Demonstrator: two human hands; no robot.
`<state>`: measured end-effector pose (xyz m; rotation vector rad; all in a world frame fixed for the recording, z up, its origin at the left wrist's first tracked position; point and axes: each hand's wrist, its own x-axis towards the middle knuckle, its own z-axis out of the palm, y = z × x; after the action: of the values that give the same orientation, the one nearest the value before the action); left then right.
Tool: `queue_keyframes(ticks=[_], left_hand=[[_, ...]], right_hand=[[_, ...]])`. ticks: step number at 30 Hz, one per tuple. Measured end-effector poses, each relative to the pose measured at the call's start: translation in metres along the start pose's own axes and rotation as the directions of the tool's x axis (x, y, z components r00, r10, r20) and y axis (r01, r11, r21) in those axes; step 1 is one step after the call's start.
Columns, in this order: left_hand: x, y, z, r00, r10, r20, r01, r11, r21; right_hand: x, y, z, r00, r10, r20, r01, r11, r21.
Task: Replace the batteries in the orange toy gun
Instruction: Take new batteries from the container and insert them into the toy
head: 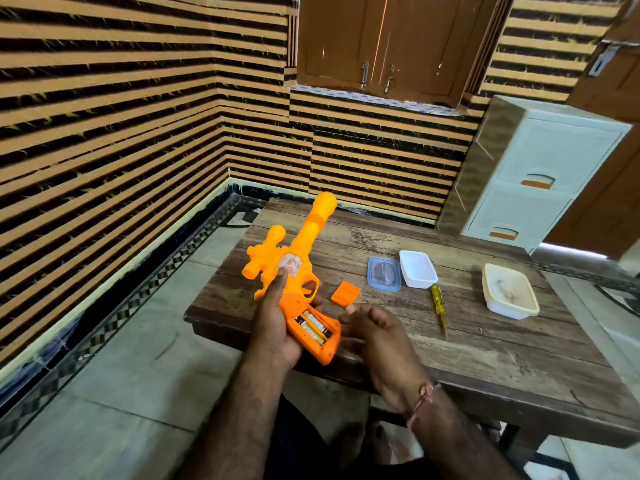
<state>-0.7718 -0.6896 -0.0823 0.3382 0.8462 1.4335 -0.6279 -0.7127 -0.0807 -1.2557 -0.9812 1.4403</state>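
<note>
My left hand [273, 320] grips the orange toy gun [294, 251] around its handle, barrel pointing away and up over the wooden table [398, 344]. The battery compartment in the handle is uncovered, and two gold-and-black batteries [313, 327] lie inside it. The orange compartment cover [345, 292] lies flat on the table just right of the trigger. My right hand [377, 336] hovers beside the handle, fingers loosely curled, holding nothing that I can see.
A yellow-handled screwdriver [438, 306] lies right of the cover. Behind it stand a white tub [417, 269] and its clear blue lid [383, 273]. A cream lidded box [510, 291] sits farther right. A white drawer unit [540, 174] stands against the wall.
</note>
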Motion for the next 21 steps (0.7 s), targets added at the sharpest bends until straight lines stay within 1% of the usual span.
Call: queue_keyframes(ticks=[1, 2, 3, 4, 5, 7, 8, 11, 12, 13, 15, 17, 18, 19, 21], left_hand=[[0.002, 0.001, -0.001, 1.000, 0.011, -0.020, -0.011, 1.000, -0.009], [0.006, 0.002, -0.002, 1.000, 0.016, -0.027, -0.016, 1.000, -0.016], [0.008, 0.002, -0.003, 0.999, 0.019, -0.027, -0.020, 1.000, -0.020], [0.009, 0.001, -0.006, 0.999, 0.022, -0.023, -0.022, 0.999, -0.026], [0.011, 0.001, -0.007, 1.000, 0.023, -0.016, -0.024, 0.999, -0.032], [0.013, -0.001, -0.011, 1.000, 0.022, -0.013, -0.023, 0.998, -0.057], [0.015, -0.003, -0.014, 1.000, 0.025, -0.017, -0.027, 0.997, -0.068], [0.020, -0.005, -0.019, 0.999, 0.030, -0.019, -0.032, 0.996, -0.084], [0.022, -0.006, -0.021, 0.999, 0.030, -0.015, -0.031, 0.996, -0.087], [0.023, -0.006, -0.022, 1.000, 0.029, -0.012, -0.030, 0.996, -0.085], [0.025, -0.007, -0.023, 1.000, 0.024, -0.014, -0.025, 0.997, -0.076], [0.026, -0.008, -0.023, 1.000, 0.011, -0.022, -0.013, 0.997, -0.072], [0.027, -0.008, -0.024, 1.000, 0.006, -0.030, -0.008, 0.997, -0.072], [0.028, -0.009, -0.024, 0.999, 0.000, -0.038, -0.003, 0.997, -0.072], [0.028, -0.010, -0.023, 0.999, -0.009, -0.048, 0.005, 0.998, -0.070]], right_hand=[[0.012, -0.001, -0.006, 0.995, -0.074, -0.067, 0.061, 0.981, -0.183], [0.025, -0.002, -0.012, 0.980, -0.163, -0.112, 0.108, 0.915, -0.389], [0.038, -0.002, -0.017, 0.964, -0.242, -0.113, 0.137, 0.810, -0.570], [0.050, -0.002, -0.019, 0.955, -0.287, -0.075, 0.153, 0.694, -0.703], [0.064, -0.001, -0.020, 0.952, -0.304, -0.023, 0.171, 0.595, -0.785], [0.086, 0.004, -0.018, 0.956, -0.280, 0.086, 0.206, 0.432, -0.878], [0.095, 0.007, -0.015, 0.964, -0.242, 0.115, 0.196, 0.348, -0.917], [0.110, 0.011, -0.005, 0.985, -0.129, 0.119, 0.127, 0.057, -0.990], [0.112, 0.012, -0.001, 0.986, -0.119, 0.118, 0.118, -0.011, -0.993], [0.113, 0.012, 0.002, 0.985, -0.130, 0.116, 0.111, -0.046, -0.993], [0.111, 0.011, 0.004, 0.979, -0.169, 0.112, 0.104, -0.058, -0.993], [0.107, 0.011, 0.002, 0.971, -0.196, 0.137, 0.140, 0.003, -0.990], [0.104, 0.011, -0.001, 0.966, -0.219, 0.140, 0.161, 0.083, -0.983], [0.098, 0.011, -0.004, 0.954, -0.271, 0.126, 0.184, 0.200, -0.962], [0.087, 0.014, -0.009, 0.923, -0.383, 0.027, 0.218, 0.465, -0.858]])
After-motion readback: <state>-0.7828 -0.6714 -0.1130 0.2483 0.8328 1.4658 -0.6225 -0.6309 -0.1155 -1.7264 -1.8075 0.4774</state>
